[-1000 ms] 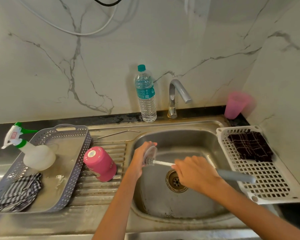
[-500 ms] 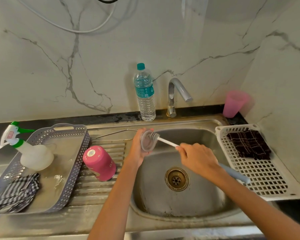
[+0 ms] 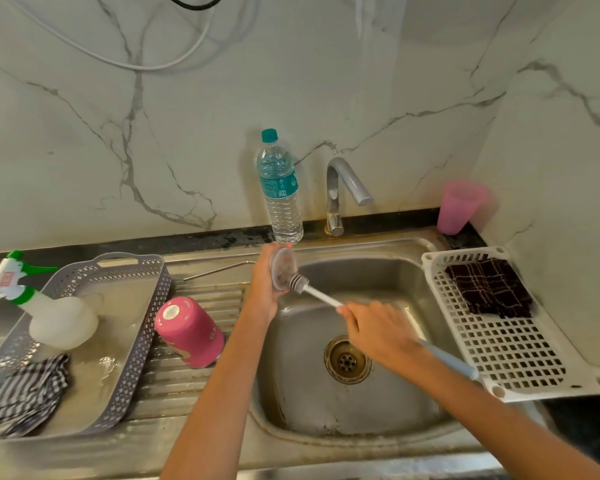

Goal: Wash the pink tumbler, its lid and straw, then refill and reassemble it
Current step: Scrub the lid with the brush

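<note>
Left hand point(image 3: 264, 284) holds the lid point(image 3: 283, 268) on edge over the back-left corner of the sink point(image 3: 388, 268), fingers curled round its rim, thumb hidden behind. Right hand point(image 3: 378, 332) closed round the brush point(image 3: 321, 296) handle; bristle head touches the lid's face. Judgement: lid is a light, stiff, clear plastic disc, probably slick when wet; rim grip suits it, leaving the face open to the bristles. Tumbler point(image 3: 189, 331) stands upside down on the ribbed drainboard, just left of the sink; smooth wall, likely slippery, best taken round the body. Straw point(image 3: 219, 270) lies behind it, thin, metal by its look, easily rolled. Count: one lid, one tumbler, one straw, one brush, one water bottle point(image 3: 280, 188), two trays.
</note>
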### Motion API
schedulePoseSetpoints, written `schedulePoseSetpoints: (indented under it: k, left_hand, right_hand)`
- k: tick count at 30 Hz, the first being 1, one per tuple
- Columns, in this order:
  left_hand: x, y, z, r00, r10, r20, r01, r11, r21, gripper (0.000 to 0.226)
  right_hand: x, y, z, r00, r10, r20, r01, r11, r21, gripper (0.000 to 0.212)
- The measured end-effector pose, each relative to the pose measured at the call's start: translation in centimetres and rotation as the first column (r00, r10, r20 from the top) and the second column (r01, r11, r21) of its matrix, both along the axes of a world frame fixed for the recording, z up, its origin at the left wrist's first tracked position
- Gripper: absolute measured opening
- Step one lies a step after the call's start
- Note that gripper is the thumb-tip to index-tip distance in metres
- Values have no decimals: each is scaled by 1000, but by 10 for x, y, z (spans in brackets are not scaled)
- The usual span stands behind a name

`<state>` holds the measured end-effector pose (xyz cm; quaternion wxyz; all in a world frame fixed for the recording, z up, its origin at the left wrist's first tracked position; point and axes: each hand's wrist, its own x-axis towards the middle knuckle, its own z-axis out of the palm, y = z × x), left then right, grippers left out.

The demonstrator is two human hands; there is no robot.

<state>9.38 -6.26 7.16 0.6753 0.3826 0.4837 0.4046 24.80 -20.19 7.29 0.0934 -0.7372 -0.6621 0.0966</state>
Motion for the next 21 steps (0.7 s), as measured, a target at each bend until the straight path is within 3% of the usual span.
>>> schedulePoseSetpoints:
  k: [4,9,13,16,19,21]
  left_hand:
    - [2,-7,-13,999,-3,42,4,1000,-23,35]
    - [4,2,-1,989,-105,-105,111,992,52,36]
    - [4,0,-8,971,-95,-221,115,990,82,45]
    - [-2,2,-15,947,-151,-284,192,974,120,44]
    - [-5,10,-10,923,-159,-350,204,974,95,76]
    - [-5,13,-8,917,-156,-366,203,975,92,85]
  right_hand:
    - [1,6,10,999,33,30,-35,997,72,40]
    - [14,8,-1,998,-52,26,52,999,7,45]
    - [-1,-1,9,973,122,198,-136,989,62,43]
    - [13,13,19,953,117,281,-137,989,54,42]
    - [29,22,15,962,72,262,-78,997,14,44]
    - [18,21,13,949,150,279,-161,987,16,43]
